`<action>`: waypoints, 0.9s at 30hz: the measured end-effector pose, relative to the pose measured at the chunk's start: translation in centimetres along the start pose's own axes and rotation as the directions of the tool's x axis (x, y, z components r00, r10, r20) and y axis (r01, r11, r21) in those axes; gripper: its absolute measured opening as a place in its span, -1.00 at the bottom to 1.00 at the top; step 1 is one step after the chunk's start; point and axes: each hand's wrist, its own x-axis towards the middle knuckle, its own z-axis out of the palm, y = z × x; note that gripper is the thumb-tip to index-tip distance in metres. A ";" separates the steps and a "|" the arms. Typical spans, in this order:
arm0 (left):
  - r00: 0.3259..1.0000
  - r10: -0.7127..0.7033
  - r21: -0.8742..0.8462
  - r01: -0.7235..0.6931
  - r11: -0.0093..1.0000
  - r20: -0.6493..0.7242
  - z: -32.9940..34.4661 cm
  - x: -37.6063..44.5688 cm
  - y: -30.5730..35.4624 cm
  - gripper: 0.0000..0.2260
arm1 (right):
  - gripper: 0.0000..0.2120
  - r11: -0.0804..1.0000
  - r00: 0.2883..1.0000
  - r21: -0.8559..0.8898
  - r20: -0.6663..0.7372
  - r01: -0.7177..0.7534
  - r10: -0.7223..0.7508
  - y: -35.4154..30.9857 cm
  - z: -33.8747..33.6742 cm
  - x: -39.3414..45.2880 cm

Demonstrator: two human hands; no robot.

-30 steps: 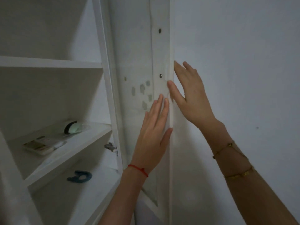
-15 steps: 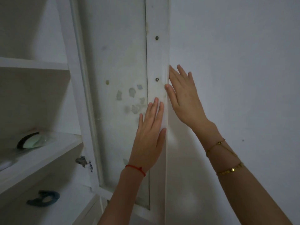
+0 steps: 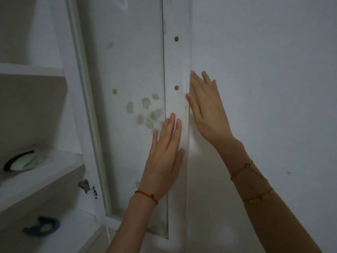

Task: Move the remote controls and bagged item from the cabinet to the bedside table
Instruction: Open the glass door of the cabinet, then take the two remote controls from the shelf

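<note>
The white cabinet door [image 3: 127,70] stands swung open against the wall. My left hand [image 3: 164,157] lies flat on the door's inner face near its outer frame, fingers together, holding nothing. My right hand [image 3: 206,108] rests flat on the door's edge and the wall beside it, fingers spread. At the far left, on the middle shelf [image 3: 36,179], sits the bagged item [image 3: 20,160], a pale object with a dark rim in clear plastic. No remote control is in view.
A blue clip-like object [image 3: 42,228] lies on the lower shelf. A metal hinge [image 3: 86,187] sits on the cabinet's side post. A bare white wall [image 3: 264,88] fills the right. Sticker remnants [image 3: 145,110] mark the door panel.
The view has swung right, so the shelves slid left and the remotes on the middle shelf left the frame. Both hands stay flat on the door and moved little.
</note>
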 end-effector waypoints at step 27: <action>0.850 -0.461 0.296 0.523 0.800 -0.255 -13.1 -11.4 -6.1 -0.45 | -0.58 0.788 0.977 0.609 0.095 0.093 -0.189 -14.4 9.9 -4.6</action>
